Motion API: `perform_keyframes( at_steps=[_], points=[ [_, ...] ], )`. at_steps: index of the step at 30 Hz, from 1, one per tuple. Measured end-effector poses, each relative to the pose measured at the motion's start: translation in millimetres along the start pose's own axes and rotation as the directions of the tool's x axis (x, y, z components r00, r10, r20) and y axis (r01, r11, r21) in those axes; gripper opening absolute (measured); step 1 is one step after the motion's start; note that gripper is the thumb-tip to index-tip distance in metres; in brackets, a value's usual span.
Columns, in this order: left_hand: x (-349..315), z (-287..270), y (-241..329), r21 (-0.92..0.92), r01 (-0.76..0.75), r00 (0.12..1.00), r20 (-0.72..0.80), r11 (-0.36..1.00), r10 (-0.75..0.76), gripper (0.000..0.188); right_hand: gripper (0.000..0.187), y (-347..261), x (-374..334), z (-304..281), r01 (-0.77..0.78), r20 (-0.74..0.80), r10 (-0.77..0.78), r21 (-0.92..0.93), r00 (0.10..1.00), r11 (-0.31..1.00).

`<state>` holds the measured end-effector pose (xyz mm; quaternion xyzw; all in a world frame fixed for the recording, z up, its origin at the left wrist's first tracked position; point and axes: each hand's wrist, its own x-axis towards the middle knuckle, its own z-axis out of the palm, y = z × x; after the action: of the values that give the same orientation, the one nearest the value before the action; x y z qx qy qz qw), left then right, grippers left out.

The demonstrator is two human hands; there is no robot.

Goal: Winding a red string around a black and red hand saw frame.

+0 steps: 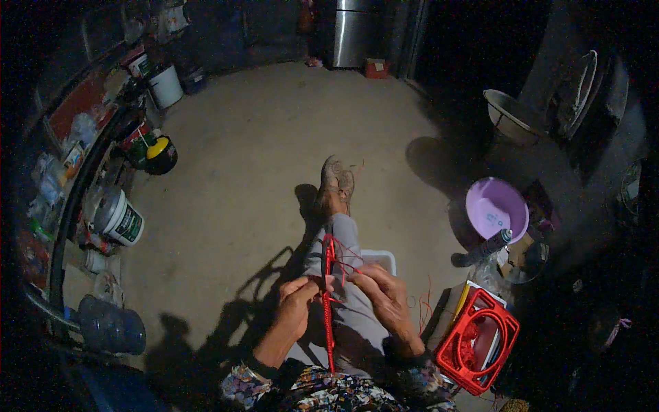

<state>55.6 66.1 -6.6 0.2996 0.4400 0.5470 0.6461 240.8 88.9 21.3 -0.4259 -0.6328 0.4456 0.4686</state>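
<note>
Over my lap stands a long, narrow red piece (327, 317), seen edge-on, with a ridged or wound-looking surface; its full shape is hidden. My left hand (300, 294) is closed around it near the middle. Thin red cord (341, 248) loops loosely from its upper end toward my right. My right hand (383, 292) is just to the right of the piece, with thumb and fingers pinched on a strand of this cord. Beneath it are my grey-trousered legs (353, 312), stretched forward with the feet together.
Red plastic frames (477, 340) with a round opening are stacked at my right. Behind my legs shows a white tub (382, 257). Farther right are a purple basin (489, 213) and a spray can (495, 240). White buckets (125, 220) and a large clear bottle (113, 326) line the left.
</note>
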Motion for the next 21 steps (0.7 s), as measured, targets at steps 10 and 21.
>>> perform_keyframes(
  at_steps=[10,21],
  points=[
    [-18,2,7,-0.014,-0.051,0.974,0.222,0.999,0.053,0.036,0.033,-73,-134,-145,-0.099,-0.48,-0.461,-0.765,0.747,0.636],
    [-18,-3,10,-0.005,0.071,0.945,0.321,0.997,-0.065,0.032,0.026,22,-204,-190,-0.642,-0.446,0.516,-0.192,0.731,0.743]
  ],
)
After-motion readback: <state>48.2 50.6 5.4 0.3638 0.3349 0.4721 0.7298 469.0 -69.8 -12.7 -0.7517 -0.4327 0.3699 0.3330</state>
